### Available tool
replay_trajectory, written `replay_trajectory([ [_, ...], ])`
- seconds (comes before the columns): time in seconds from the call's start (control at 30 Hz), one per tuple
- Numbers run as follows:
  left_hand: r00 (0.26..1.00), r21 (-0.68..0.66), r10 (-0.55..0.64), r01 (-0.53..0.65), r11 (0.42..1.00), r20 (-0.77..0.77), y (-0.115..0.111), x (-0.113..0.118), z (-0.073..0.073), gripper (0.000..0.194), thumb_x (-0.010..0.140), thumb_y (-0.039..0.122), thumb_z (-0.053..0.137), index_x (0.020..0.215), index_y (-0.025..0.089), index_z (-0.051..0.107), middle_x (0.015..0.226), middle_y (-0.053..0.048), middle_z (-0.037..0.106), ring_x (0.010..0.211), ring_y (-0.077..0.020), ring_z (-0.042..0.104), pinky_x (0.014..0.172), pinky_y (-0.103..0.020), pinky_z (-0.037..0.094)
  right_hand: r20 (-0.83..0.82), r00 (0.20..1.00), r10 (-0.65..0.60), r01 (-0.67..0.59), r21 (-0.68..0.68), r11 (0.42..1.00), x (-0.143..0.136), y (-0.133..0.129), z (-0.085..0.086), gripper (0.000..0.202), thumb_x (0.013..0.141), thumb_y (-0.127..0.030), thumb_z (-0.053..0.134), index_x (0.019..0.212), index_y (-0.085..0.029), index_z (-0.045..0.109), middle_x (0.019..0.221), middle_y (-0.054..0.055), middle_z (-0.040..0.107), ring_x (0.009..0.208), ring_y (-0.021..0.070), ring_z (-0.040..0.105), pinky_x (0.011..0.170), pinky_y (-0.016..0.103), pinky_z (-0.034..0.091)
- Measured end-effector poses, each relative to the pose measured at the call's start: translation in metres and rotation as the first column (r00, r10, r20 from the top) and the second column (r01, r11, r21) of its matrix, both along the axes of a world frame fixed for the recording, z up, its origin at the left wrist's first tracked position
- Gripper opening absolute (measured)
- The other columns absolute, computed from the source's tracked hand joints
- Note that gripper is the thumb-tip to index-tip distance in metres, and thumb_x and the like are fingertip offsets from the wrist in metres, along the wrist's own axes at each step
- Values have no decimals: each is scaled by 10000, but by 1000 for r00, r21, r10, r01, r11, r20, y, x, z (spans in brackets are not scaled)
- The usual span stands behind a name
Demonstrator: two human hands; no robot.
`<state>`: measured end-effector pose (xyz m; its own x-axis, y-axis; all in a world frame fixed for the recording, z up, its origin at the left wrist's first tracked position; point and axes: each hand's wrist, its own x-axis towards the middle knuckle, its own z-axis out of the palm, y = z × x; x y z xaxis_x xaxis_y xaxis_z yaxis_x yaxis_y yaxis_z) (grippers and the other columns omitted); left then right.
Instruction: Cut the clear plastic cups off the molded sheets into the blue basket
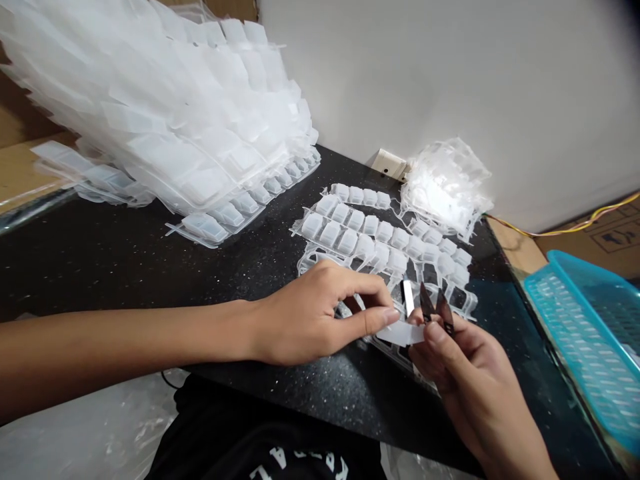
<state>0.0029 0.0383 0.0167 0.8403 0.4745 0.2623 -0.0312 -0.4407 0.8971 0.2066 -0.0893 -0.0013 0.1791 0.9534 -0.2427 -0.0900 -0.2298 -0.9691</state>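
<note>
- Left hand [320, 313], one: I see thumb and forefinger pressed together on a small white plastic piece [400, 332], pinching its left edge, seemingly to keep it steady against the blades beside it.
- Right hand [470, 373], one: fingers closed around a pair of small snips [434, 305], the two dark blades standing slightly apart and pointing up and away from me; its thumb rests against the same plastic piece from the right.
- Small white plastic piece, one: held between both hands just above the tabletop [150, 267], over the near edge of the loose strips.
- Dark upright sliver with a pale face [407, 297], one: just left of the blades; I cannot tell whether it belongs to the snips or to a strip.
- Loose strips of moulded clear cells [370, 233]: about five rows lying flat just beyond the hands, presumably within reach for picking up; exact count uncertain where they overlap.
- Large leaning stack of the same strips [165, 120], one: at the far left, fanned; far too many to count.
- Small heap of clear plastic [445, 183], one: far right, near the wall [450, 80].
- Blue perforated basket [590, 333], one: off the tabletop's right edge, well apart from the hands.
- Yellow wire [575, 227], one: running along the wall's foot.
</note>
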Motion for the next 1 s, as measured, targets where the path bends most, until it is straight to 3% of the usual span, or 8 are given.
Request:
replay_trajectory([
  [0.17,999,57,40,-41,997,20,1,1,-2,232,1014,301,549,896,158,689,815,25,698,735,-89,632,706,-201,481,26,1000,-1,1,2,1000,0,-1,2,197,934,-404,693,971,-210,692,670,-38,435,579,77,281,495,197,260],
  [0.27,990,224,89,-111,968,106,2,2,-7,222,1003,283,578,880,146,703,817,2,729,742,-105,661,731,-215,501,43,999,-6,6,6,1000,0,-1,2,204,931,-406,695,969,-206,693,682,-29,457,588,80,301,502,196,278],
  [0.4,966,567,110,-226,792,232,3,2,-13,221,988,255,598,847,122,704,773,-42,740,728,-144,678,737,-257,526,92,996,7,-6,-16,1000,0,1,1,235,916,-421,709,917,-187,688,695,-19,474,591,79,313,497,195,287],
  [0.5,954,638,145,-284,716,262,4,3,-13,244,1006,267,567,846,140,701,743,-39,739,699,-138,684,714,-246,532,113,993,15,-11,-36,999,-2,3,2,253,911,-434,710,895,-184,677,682,-26,451,585,79,301,488,195,275],
  [0.67,958,435,230,-284,855,173,12,-4,7,291,998,366,574,820,181,710,750,-38,737,675,-138,666,668,-248,522,106,994,-11,15,-44,999,-3,3,5,263,895,-447,722,898,-189,666,702,-20,459,591,92,311,492,214,274],
  [0.77,1000,180,15,-13,984,-8,22,-21,31,246,907,429,689,747,252,747,729,-24,737,652,-159,667,647,-275,544,116,993,-37,42,-44,998,-2,2,4,254,896,-442,721,928,-196,668,713,-17,462,602,103,323,502,227,279],
  [0.9,914,-157,-403,392,907,-44,35,-43,53,201,708,466,859,668,292,766,619,-26,712,566,-183,663,563,-285,557,136,990,-38,39,-8,999,-2,3,2,257,903,-447,712,954,-198,677,702,-28,454,600,100,311,503,224,266],
  [1.0,888,-114,-422,407,906,-186,42,-42,56,105,787,314,815,881,271,794,773,-37,760,720,-189,715,681,-270,568,207,978,-32,27,23,999,-4,5,4,277,902,-460,709,1009,-205,695,694,-28,478,594,102,347,502,219,288],
])
